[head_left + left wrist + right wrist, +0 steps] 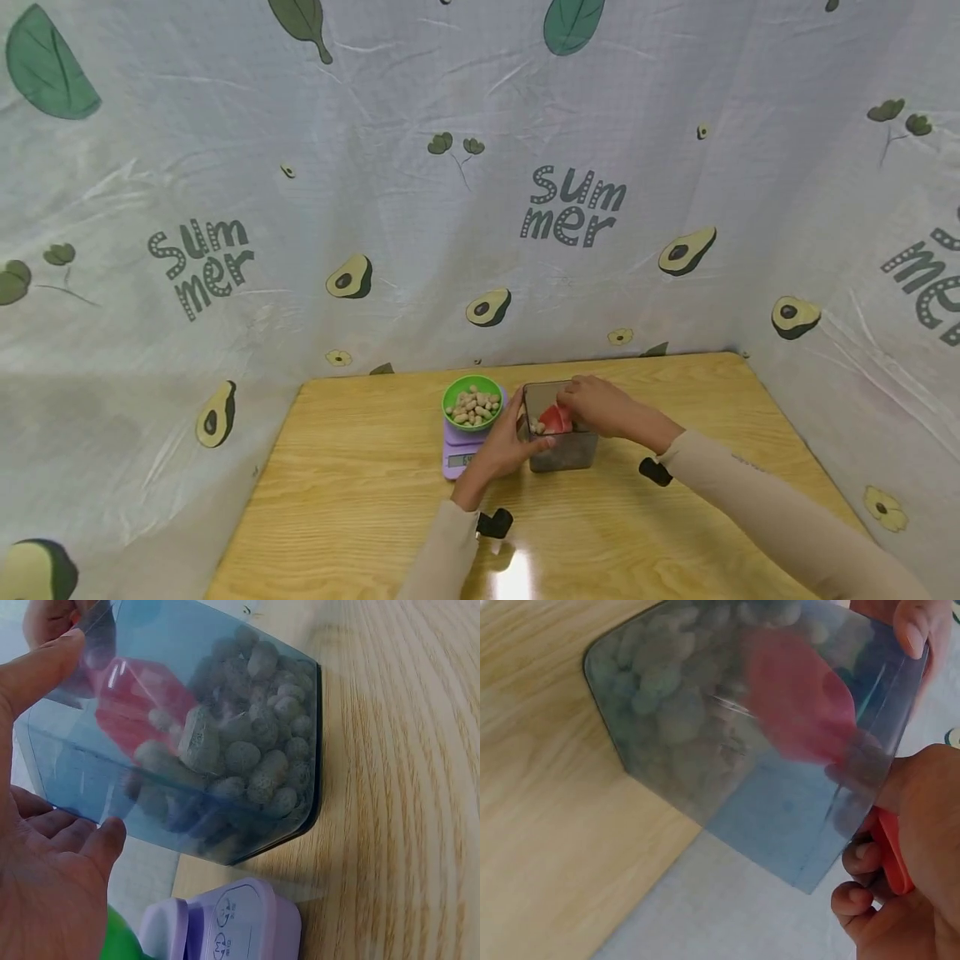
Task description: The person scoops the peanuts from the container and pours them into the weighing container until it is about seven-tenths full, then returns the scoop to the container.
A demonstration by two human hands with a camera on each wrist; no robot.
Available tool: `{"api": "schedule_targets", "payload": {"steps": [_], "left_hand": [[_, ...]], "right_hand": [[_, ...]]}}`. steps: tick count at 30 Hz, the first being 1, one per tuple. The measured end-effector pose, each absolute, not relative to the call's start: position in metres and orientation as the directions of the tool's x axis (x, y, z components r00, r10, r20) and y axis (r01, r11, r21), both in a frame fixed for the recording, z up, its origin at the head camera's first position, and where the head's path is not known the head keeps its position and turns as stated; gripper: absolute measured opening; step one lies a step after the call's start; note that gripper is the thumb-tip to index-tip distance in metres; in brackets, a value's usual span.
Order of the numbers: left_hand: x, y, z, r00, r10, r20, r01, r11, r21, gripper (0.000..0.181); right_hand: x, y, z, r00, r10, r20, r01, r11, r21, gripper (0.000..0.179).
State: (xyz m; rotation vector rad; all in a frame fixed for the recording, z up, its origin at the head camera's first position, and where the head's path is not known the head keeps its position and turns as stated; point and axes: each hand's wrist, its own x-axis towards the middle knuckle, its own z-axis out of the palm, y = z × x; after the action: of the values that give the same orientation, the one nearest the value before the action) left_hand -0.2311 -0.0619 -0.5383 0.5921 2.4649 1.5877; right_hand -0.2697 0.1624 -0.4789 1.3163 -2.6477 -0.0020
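Note:
A clear, grey-tinted plastic box [564, 457] stands on the table with many unshelled peanuts [259, 765] in its bottom. My left hand [501, 452] holds it at the near left corner, thumb at the front rim and fingers along the left side. Inside the box, a red scoop [799, 697] has its blade down among the peanuts. My right hand [603, 408] reaches over the right rim and grips the scoop's red handle [892, 851]. Left of the box, close by my left hand, a green bowl [452, 388] of peanuts sits on a purple kitchen scale [456, 439].
The light wooden table [352, 467] ends at a white printed cloth [420, 217] hung behind and at the sides. The scale's display [460, 460] is partly covered by my left hand. Black straps or mounts [495, 523] sit at both wrists.

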Motion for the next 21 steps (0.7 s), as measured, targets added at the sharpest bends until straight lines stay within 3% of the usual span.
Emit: {"api": "schedule_targets", "payload": {"steps": [3,7,14,21], "left_hand": [[-0.23,-0.062,-0.538,-0.914,0.398,0.074,0.235,0.374,0.897,0.108],[-0.228,-0.063,-0.537,-0.917,0.395,0.053,0.225,0.405,0.886,0.107],[-0.225,-0.06,-0.536,-0.907,0.418,0.048,0.232,0.4,0.887,0.107],[-0.224,-0.06,-0.538,-0.915,0.4,0.043,0.211,0.388,0.897,0.108]], "right_hand": [[-0.269,0.167,-0.481,-0.601,-0.774,0.201,-0.791,0.612,-0.005,0.005],[-0.265,0.171,-0.482,-0.681,-0.69,0.246,-0.728,0.674,-0.124,0.004],[-0.261,0.162,-0.489,-0.672,-0.692,0.265,-0.73,0.679,-0.077,0.008],[-0.256,0.176,-0.49,-0.699,-0.65,0.297,-0.712,0.671,-0.207,0.01]]}}
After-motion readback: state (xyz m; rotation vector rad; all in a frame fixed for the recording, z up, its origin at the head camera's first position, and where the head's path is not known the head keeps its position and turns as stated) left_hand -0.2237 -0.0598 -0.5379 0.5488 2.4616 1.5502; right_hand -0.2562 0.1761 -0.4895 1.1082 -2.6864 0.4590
